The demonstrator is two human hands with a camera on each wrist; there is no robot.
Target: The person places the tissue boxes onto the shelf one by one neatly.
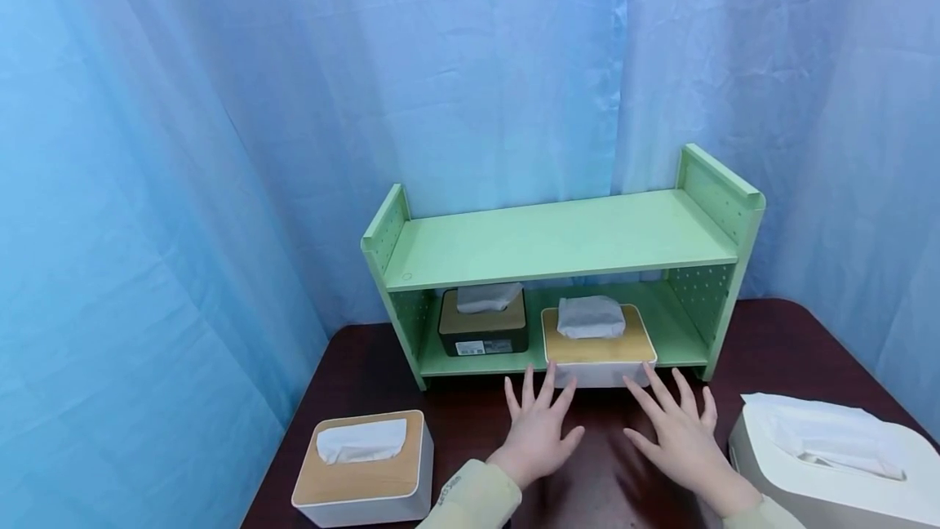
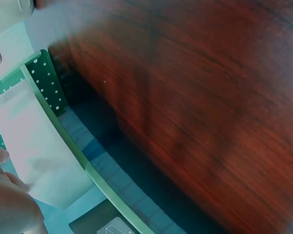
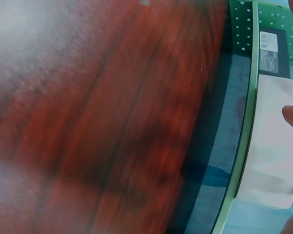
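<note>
- Your left hand (image 1: 534, 437) and right hand (image 1: 679, 439) both have fingers straight and spread, thumbs apart, clamped on nothing. Fingertips meet the two front corners of the pale box (image 1: 600, 349) in the head view; you cannot tell there whether they touch.
- Pale box: on the lower level of the green shelf (image 1: 561, 264), right of centre, at the front edge. Its white face dips below the edge line, so it looks to stick out slightly.
- Risk, my judgement: a one-sided push would likely twist it, since only its front corners are within your fingers' reach.
- Risk: a leftward slip could bump the dark box (image 1: 485, 333), just beside it across a narrow gap.
- Risk: drawn toward you without support beneath, the box could tip off the edge onto the bench (image 1: 352, 382).
- Risk: lifting would bring its loose tissue (image 1: 590, 317) up toward the upper board (image 1: 561, 235).
- Around: a wood-topped box (image 1: 363, 472) stands on the bench left of your hands; a large white box (image 1: 830, 464) sits close to your right forearm and could catch the sleeve (image 1: 764, 515). Blue curtain (image 1: 477, 88) behind the shelf.
</note>
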